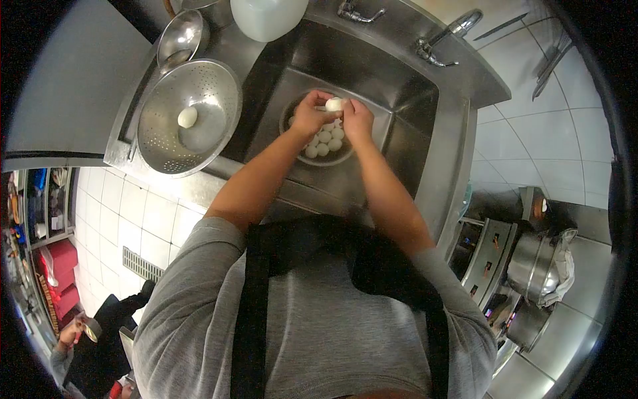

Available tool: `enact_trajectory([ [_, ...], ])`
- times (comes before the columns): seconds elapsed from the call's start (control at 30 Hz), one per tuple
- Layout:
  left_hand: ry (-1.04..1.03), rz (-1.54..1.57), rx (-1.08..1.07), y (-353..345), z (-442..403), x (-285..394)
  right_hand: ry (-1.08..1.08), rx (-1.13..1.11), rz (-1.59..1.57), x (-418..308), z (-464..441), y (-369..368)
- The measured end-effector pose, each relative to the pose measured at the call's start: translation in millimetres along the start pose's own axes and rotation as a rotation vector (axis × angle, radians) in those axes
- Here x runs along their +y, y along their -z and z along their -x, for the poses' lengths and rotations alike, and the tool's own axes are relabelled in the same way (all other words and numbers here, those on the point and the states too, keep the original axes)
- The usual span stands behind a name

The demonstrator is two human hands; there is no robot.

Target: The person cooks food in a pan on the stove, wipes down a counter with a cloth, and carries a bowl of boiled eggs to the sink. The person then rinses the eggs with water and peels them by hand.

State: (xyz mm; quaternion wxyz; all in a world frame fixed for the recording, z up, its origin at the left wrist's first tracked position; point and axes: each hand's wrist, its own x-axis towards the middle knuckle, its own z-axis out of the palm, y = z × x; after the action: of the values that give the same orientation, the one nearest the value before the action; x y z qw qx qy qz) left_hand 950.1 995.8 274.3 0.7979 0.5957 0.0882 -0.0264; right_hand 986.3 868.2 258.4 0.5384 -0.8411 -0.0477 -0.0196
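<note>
Both my hands meet over a bowl standing in the metal sink. Between their fingertips is a white egg [334, 104]. My left hand [311, 114] grips it from the left, and my right hand [357, 120] has its fingers closed on its right side. Below them, the round bowl [311, 161] holds several white eggs [323, 137]. A single white egg [187, 118] lies inside the perforated metal colander [156, 143] on the counter left of the sink.
Metal bowls [179, 36] and a whitish container [268, 16] stand behind the colander. Taps [438, 46] line the sink's back edge. Pots [531, 266] sit by a stove at the right. Another person's hand [72, 332] shows at the lower left.
</note>
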Motion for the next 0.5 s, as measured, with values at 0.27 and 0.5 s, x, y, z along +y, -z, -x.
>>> enact_trajectory([
  [0.27,-0.170,-0.208,0.078,1.8,-8.0,-10.5,0.042,0.033,0.011,-11.2,-0.7,0.2],
  [0.5,-0.130,-0.221,0.138,-4.4,-1.4,-10.5,0.194,0.130,0.218,-24.0,2.9,3.5],
])
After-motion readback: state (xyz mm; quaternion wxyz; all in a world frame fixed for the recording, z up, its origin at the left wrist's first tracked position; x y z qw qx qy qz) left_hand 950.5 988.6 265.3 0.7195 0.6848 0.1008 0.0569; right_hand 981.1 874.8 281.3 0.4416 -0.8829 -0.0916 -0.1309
